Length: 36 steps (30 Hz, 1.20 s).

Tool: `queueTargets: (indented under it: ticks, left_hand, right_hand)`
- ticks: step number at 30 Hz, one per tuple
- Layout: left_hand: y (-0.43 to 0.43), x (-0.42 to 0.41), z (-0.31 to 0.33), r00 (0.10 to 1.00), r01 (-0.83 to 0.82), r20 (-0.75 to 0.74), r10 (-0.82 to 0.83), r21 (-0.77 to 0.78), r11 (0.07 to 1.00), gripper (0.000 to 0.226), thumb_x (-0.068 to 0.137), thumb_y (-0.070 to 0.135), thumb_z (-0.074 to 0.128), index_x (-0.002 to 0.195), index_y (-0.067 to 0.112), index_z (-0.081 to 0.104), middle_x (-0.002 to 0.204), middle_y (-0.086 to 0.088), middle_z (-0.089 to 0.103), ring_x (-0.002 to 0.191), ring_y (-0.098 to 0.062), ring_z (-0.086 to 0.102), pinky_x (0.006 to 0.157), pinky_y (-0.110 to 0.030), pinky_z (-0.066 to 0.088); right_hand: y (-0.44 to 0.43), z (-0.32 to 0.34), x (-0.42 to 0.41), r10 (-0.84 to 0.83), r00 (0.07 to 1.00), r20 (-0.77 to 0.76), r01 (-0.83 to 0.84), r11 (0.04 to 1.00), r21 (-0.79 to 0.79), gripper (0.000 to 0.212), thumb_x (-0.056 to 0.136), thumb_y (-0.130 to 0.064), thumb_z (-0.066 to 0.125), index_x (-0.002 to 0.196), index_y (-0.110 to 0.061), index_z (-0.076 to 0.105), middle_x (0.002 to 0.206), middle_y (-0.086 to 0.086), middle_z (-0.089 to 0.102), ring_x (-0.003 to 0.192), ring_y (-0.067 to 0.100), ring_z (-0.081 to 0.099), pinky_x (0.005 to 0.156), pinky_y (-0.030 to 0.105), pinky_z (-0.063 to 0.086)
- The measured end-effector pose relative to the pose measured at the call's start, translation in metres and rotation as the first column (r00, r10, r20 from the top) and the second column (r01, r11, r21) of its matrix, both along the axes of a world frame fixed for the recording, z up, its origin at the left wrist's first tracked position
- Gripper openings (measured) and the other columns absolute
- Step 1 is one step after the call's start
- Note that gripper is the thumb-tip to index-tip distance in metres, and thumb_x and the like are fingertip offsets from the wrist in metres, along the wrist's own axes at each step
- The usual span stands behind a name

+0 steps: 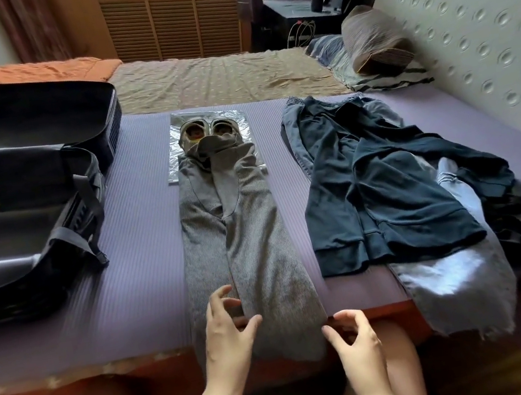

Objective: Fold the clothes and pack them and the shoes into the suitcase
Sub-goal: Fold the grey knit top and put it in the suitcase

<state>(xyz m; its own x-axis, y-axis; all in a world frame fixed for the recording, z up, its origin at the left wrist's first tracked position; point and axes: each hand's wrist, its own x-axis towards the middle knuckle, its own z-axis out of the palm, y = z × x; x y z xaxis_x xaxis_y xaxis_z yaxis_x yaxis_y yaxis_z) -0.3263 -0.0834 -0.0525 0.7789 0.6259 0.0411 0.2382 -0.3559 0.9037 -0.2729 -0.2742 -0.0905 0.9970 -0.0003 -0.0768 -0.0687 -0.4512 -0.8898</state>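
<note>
The fingers (223, 291) of the left hand (228, 328) are spread and relaxed, grasping nothing; they hover over or lightly touch the lower part of the grey trousers (254, 250), near the line between the two legs. The fingers (349, 314) of the right hand (354, 334) are loosely curved and also released, with an open gap between them and the thumb. The thumb tip is just beside the right edge of the trousers, close to the hem.

The trousers lie stretched along a purple mat (143, 252) on the bed, and the hem hangs over the near edge. The far end of the trousers lies partly over a pair of shoes (209, 129), which stand on a clear plastic bag (237, 116).

To the right of the trousers, a dark blue sweatshirt (388, 181) lies crumpled on top of light blue jeans (458, 280); a black garment (516, 235) is beside them.

At the left, the suitcase (83, 228) lies open on the bed, with some cloth already inside. A pillow (373, 38) rests near the padded headboard (483, 29).
</note>
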Motion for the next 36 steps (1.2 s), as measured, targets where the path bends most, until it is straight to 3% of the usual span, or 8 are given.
queueTargets:
  ticks: [3, 5, 10, 18, 22, 26, 31, 36]
  left_hand:
    - [-0.01, -0.01, -0.007, 1.0, -0.011, 0.019, 0.012, -0.034, 0.999, 0.065, 0.07, 0.004, 0.079, 0.12, 0.023, 0.043, 0.099, 0.002, 0.053, 0.068, -0.005, 0.065, 0.07, -0.01, 0.047]
    - [-0.012, -0.016, -0.011, 0.998, -0.012, 0.054, 0.015, -0.044, 0.999, 0.063, 0.072, 0.002, 0.077, 0.121, 0.024, 0.044, 0.099, -0.001, 0.053, 0.075, 0.0, 0.064, 0.071, -0.005, 0.045]
    - [-0.006, -0.026, -0.005, 0.987, -0.029, 0.155, 0.035, -0.039, 0.999, 0.058, 0.078, 0.009, 0.074, 0.122, 0.03, 0.043, 0.101, 0.005, 0.053, 0.082, -0.001, 0.061, 0.075, -0.009, 0.047]
    - [-0.019, -0.042, -0.026, 0.988, 0.004, 0.152, 0.01, -0.088, 0.996, 0.079, 0.07, 0.002, 0.079, 0.125, 0.041, 0.037, 0.101, 0.003, 0.051, 0.073, -0.009, 0.063, 0.072, -0.012, 0.051]
    - [-0.023, -0.047, -0.042, 0.988, -0.094, 0.126, 0.092, 0.011, 0.995, 0.079, 0.071, 0.004, 0.079, 0.122, 0.047, 0.037, 0.103, 0.011, 0.049, 0.09, -0.011, 0.059, 0.085, -0.018, 0.047]
    - [-0.027, -0.048, -0.045, 0.981, -0.15, 0.116, 0.157, -0.067, 0.986, 0.077, 0.071, -0.001, 0.078, 0.122, 0.041, 0.039, 0.105, 0.009, 0.05, 0.094, -0.016, 0.061, 0.088, -0.027, 0.05]
    - [-0.033, -0.044, -0.043, 0.974, -0.177, 0.119, 0.191, -0.113, 0.978, 0.066, 0.068, -0.003, 0.079, 0.119, 0.022, 0.046, 0.099, 0.006, 0.055, 0.095, 0.003, 0.056, 0.084, 0.0, 0.037]
    - [-0.038, -0.045, -0.043, 0.976, -0.176, 0.077, 0.205, -0.283, 0.943, 0.048, 0.07, -0.002, 0.078, 0.097, 0.027, 0.051, 0.09, -0.003, 0.064, 0.077, -0.007, 0.065, 0.069, -0.006, 0.045]
  right_hand:
    - [0.003, 0.001, -0.004, 0.018, 0.999, -0.029, -0.016, 0.996, 0.086, 0.034, 0.075, -0.005, 0.078, 0.092, -0.022, 0.054, 0.089, 0.002, 0.068, 0.087, 0.004, 0.062, 0.074, 0.01, 0.044]
    - [0.004, 0.002, -0.006, 0.038, 0.999, -0.033, -0.033, 0.992, 0.118, 0.035, 0.074, -0.002, 0.077, 0.092, -0.021, 0.055, 0.084, 0.003, 0.068, 0.083, 0.002, 0.062, 0.07, 0.008, 0.044]
    - [-0.003, 0.005, -0.011, 0.128, 0.99, -0.061, -0.113, 0.974, 0.197, 0.029, 0.072, -0.001, 0.079, 0.09, -0.017, 0.064, 0.077, 0.008, 0.069, 0.066, 0.007, 0.062, 0.068, 0.017, 0.049]
    - [-0.001, 0.007, -0.016, 0.214, 0.967, -0.136, -0.179, 0.956, 0.231, 0.014, 0.072, -0.002, 0.079, 0.082, -0.008, 0.072, 0.076, 0.011, 0.072, 0.069, 0.015, 0.063, 0.068, 0.026, 0.052]
    - [0.001, 0.009, -0.02, 0.254, 0.954, -0.16, -0.209, 0.944, 0.254, 0.009, 0.075, -0.001, 0.076, 0.08, -0.002, 0.068, 0.076, 0.011, 0.072, 0.068, 0.015, 0.065, 0.067, 0.027, 0.053]
    - [0.0, 0.01, -0.021, 0.25, 0.944, -0.216, -0.182, 0.939, 0.291, 0.012, 0.077, 0.002, 0.074, 0.086, -0.001, 0.066, 0.077, 0.01, 0.074, 0.074, 0.02, 0.07, 0.07, 0.028, 0.055]
    - [0.003, 0.009, -0.023, 0.264, 0.929, -0.261, -0.173, 0.929, 0.326, 0.017, 0.079, 0.004, 0.071, 0.093, -0.001, 0.063, 0.079, 0.013, 0.074, 0.077, 0.027, 0.071, 0.077, 0.043, 0.057]
    - [0.002, 0.007, -0.023, 0.253, 0.935, -0.25, -0.174, 0.938, 0.299, 0.019, 0.077, 0.003, 0.073, 0.093, -0.004, 0.064, 0.081, 0.011, 0.074, 0.08, 0.027, 0.072, 0.08, 0.043, 0.056]
